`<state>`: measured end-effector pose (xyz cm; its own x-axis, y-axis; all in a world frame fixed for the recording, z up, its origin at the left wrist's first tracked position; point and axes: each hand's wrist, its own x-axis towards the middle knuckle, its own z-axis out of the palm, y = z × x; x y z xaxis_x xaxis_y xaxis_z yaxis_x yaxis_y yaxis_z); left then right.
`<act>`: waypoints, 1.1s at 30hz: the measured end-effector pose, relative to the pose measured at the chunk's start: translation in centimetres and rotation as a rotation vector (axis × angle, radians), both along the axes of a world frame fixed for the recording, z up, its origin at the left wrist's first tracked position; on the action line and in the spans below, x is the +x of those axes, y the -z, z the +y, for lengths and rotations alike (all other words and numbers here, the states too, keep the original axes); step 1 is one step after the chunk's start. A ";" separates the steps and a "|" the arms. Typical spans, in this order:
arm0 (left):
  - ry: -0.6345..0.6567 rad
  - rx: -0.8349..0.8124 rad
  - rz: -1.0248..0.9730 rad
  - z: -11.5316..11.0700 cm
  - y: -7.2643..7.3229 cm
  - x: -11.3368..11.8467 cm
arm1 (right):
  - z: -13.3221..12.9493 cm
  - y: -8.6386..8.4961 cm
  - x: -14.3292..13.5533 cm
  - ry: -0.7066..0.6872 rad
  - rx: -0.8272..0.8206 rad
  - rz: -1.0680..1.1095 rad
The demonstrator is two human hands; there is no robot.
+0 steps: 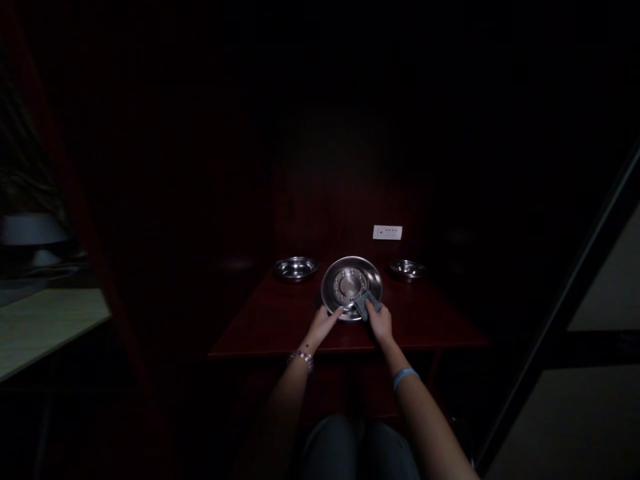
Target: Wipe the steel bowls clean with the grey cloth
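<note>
A round steel bowl [349, 283] is tilted up over the dark red table [270, 327], its inside facing me. My left hand [323, 324] grips its lower left rim, with the thumb over the edge. In my right hand [379, 321] is a folded grey cloth [367, 305], which lies against the lower right inside of the bowl. The thumb presses on the cloth, and the other fingers are mostly hidden.
Steel dishes stand on the table at the left [297, 268] and right [407, 269]. A white socket panel [387, 232] is on the back wall. Dark side panels flank the table. A pale tabletop [47, 320] lies far left, near a lamp [34, 230].
</note>
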<state>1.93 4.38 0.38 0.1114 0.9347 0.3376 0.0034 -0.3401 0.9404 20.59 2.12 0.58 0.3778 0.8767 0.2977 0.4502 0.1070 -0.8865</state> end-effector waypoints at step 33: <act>-0.227 0.030 -0.210 -0.3 -1.1 -1.6 | 0.6 0.8 0.1 -0.078 0.044 0.085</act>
<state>0.34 4.08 1.45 -0.1738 0.9170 0.3591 -0.1110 -0.3806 0.9180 20.67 2.70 -0.22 0.3342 0.8914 0.3062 0.3620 0.1785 -0.9149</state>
